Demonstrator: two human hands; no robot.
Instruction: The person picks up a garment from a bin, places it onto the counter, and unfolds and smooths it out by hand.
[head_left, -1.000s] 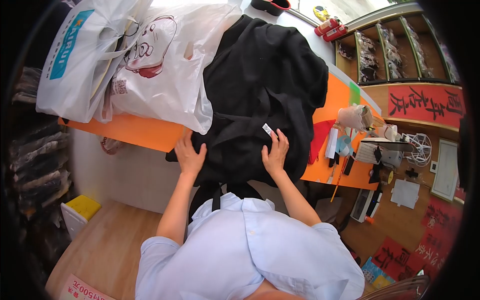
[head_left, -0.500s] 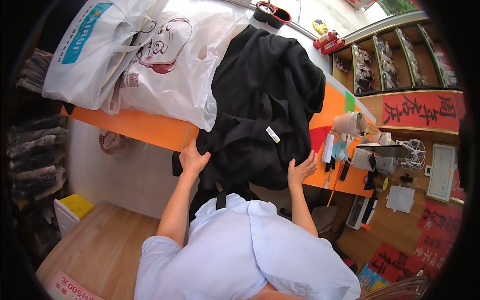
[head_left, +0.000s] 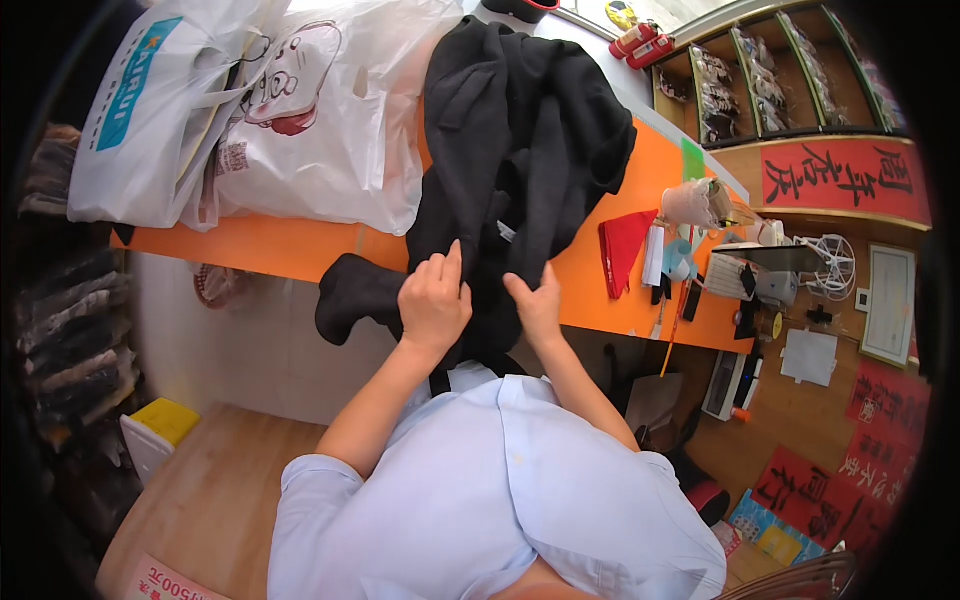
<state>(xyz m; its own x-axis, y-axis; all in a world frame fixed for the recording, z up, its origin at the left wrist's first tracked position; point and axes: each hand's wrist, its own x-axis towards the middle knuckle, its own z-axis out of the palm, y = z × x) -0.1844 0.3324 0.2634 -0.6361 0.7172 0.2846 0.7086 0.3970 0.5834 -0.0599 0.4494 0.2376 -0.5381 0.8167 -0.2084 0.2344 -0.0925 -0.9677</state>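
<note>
A black cloth garment (head_left: 575, 130) lies in a heap over the table's front edge, its folds drawn together towards my body. My left hand (head_left: 436, 305) is closed on the cloth near that edge, index finger pointing forward. A short way to the right, my right hand (head_left: 537, 308) grips the garment, its thumb apart from the fingers; the fingertips are partly hidden in the folds. Between and beyond the hands, a small white label (head_left: 506, 231) shows among the folds. To the left of my left hand, a sleeve-like end (head_left: 350, 295) of the garment hangs past the edge.
White plastic bags (head_left: 330, 150) stand at the left on the orange table (head_left: 290, 245). Right of the garment lie a red cloth piece (head_left: 625, 250), a cup-like container (head_left: 695, 203) and several tools. Fire extinguishers (head_left: 640, 45) and shelves (head_left: 720, 90) are at the back right.
Both hands have moved inward, closer together, gathering the garment between them. A sleeve-like end has come out on the left, the label is partly covered, and more orange table shows at the right.
</note>
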